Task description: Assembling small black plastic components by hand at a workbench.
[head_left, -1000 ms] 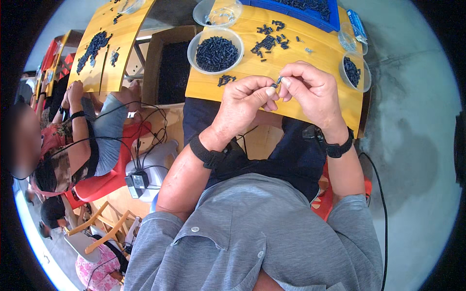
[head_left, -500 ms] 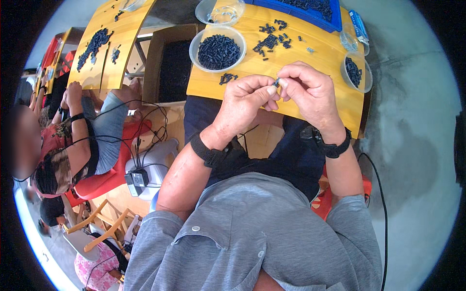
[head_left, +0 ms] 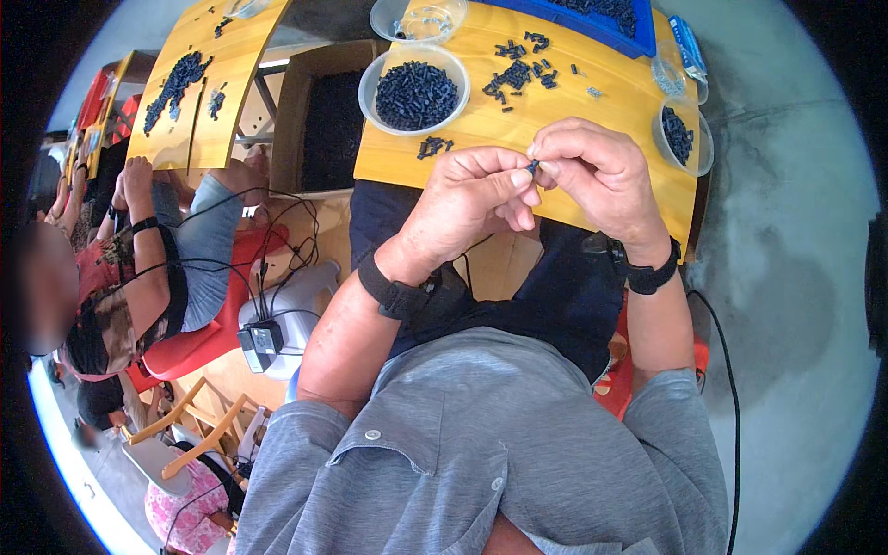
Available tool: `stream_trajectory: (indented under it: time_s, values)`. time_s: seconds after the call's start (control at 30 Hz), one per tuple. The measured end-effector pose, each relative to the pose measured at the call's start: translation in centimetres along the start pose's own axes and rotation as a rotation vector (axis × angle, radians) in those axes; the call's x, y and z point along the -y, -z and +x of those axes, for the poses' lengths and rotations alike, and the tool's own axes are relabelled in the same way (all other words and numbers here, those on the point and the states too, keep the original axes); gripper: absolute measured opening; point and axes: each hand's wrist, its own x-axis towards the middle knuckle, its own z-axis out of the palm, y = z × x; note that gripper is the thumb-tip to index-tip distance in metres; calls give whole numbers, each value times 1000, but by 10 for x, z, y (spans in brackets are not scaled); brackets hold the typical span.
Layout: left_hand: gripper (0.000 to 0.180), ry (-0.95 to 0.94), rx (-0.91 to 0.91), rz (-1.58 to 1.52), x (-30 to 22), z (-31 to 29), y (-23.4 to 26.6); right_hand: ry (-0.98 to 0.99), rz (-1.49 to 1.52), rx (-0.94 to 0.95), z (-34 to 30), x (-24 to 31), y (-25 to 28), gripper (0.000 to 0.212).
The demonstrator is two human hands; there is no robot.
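A small black plastic piece [head_left: 533,167] sits at the meeting fingertips of both my hands, above the near edge of the yellow table. My left hand [head_left: 474,192] pinches it between thumb and forefinger. Closed in a pinch, my right hand [head_left: 606,185] touches the same spot; anything tiny between its fingertips is too small to make out. A few loose black pieces [head_left: 434,147] lie beside my left hand. Beyond it stands a clear bowl [head_left: 368,109] full of such pieces. More black pieces [head_left: 514,76] are scattered farther up the table.
A blue tray [head_left: 638,42] of black pieces is at the back. Clear tubs hold small metal parts [head_left: 427,22] and black pieces [head_left: 677,136]. A cardboard box [head_left: 289,139] stands left of the table [head_left: 407,166]. Another person [head_left: 153,240] sits at a neighbouring table.
My right fingers have shifted slightly around the small piece, and the right wrist has moved a little rightward. The left hand keeps its pinch.
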Motion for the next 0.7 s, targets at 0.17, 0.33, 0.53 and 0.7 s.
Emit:
stream_trajectory:
  time_s: [0.17,0.33,0.53,0.7]
  values:
    - [12,13,16,1,-1,1,0,87,-72,31,2,-3,5,11]
    - [12,15,23,-12,1,2,3,166,-126,66,5,-4,6,13]
    - [14,25,-20,105,-2,4,-2,204,-179,14,0,-11,7,15]
    - [15,-32,-23,217,-8,7,-8,133,-48,36,1,-12,12,14]
